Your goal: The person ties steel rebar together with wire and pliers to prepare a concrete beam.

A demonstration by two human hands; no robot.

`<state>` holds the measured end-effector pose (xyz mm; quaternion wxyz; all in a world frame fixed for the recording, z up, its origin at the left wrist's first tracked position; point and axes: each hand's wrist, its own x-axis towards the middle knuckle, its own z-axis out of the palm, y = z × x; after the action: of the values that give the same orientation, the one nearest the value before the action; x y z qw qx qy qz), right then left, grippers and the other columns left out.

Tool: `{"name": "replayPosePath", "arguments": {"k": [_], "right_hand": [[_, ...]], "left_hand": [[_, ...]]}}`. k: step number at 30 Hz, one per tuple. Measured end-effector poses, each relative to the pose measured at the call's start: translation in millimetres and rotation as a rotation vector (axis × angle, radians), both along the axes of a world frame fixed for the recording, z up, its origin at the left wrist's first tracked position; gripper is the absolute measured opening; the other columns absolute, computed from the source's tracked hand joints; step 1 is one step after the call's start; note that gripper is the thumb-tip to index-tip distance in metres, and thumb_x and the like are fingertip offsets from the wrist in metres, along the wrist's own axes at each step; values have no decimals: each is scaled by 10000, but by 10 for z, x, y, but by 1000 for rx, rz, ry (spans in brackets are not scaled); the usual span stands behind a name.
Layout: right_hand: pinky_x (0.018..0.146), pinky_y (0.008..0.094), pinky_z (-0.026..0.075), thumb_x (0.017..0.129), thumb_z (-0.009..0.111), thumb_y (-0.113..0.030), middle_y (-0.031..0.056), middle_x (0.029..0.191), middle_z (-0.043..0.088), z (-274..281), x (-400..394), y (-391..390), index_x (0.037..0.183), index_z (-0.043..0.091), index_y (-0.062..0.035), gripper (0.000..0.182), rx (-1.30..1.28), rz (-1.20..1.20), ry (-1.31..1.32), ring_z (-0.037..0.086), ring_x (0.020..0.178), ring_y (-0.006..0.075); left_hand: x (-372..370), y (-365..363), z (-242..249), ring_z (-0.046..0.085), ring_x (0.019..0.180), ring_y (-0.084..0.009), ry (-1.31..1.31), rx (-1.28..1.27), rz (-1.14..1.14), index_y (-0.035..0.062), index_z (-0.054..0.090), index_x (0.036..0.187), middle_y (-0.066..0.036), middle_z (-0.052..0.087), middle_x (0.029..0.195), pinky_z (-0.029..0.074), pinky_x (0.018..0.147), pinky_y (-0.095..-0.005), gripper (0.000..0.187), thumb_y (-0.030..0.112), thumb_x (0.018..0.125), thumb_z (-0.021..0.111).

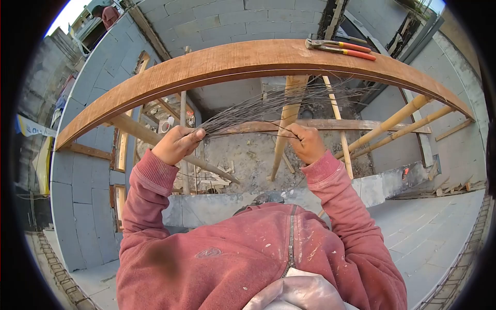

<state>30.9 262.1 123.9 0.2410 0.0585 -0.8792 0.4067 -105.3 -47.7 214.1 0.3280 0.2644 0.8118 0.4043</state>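
Observation:
My left hand is closed around one end of a bundle of thin dark tie wire. The loose strands fan out to the right, past a bamboo pole. My right hand pinches a strand or two that curve over from the bundle. Just beyond both hands runs a long brown wooden plank, bowed by the lens. Pincers with red and yellow handles lie on top of the plank, right of the middle.
Bamboo poles slant up below the plank. Grey block walls stand left, right and behind. The floor far below holds scraps of wood. A low block wall passes close in front of me. Another person is at the far upper left.

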Motion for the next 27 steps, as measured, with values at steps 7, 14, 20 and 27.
{"name": "replayPosePath", "arguments": {"k": [7, 14, 20, 27], "right_hand": [[586, 335, 453, 811, 665, -186, 110, 732, 627, 279, 185, 308, 858, 678, -45, 149, 49, -22, -189, 619, 688, 264], [716, 312, 477, 797, 696, -254, 99, 943, 598, 88, 31, 376, 990, 638, -43, 291, -93, 146, -119, 602, 858, 238], [725, 321, 495, 684, 780, -417, 87, 920, 597, 186, -144, 50, 1153, 439, -45, 690, -102, -129, 30, 604, 832, 209], [608, 298, 464, 816, 688, -315, 93, 786, 552, 416, -84, 140, 930, 588, -16, 335, 68, -64, 77, 546, 679, 150]], "left_hand": [[4, -56, -51, 349, 499, -90, 97, -43, -23, 43, 458, 599, 24, 377, 522, 298, 459, -271, 540, 464, 937, 465], [-32, -32, 36, 326, 444, -107, 46, 0, -83, 70, 425, 553, 31, 342, 484, 284, 433, -273, 588, 516, 936, 425], [89, 151, 184, 283, 432, -71, -135, 107, -67, 125, 344, 542, 45, 290, 474, 232, 399, -238, 583, 554, 935, 386], [106, 188, 69, 241, 407, -60, -251, 112, -65, 130, 355, 561, 52, 293, 478, 196, 371, -240, 563, 550, 934, 395]]}}
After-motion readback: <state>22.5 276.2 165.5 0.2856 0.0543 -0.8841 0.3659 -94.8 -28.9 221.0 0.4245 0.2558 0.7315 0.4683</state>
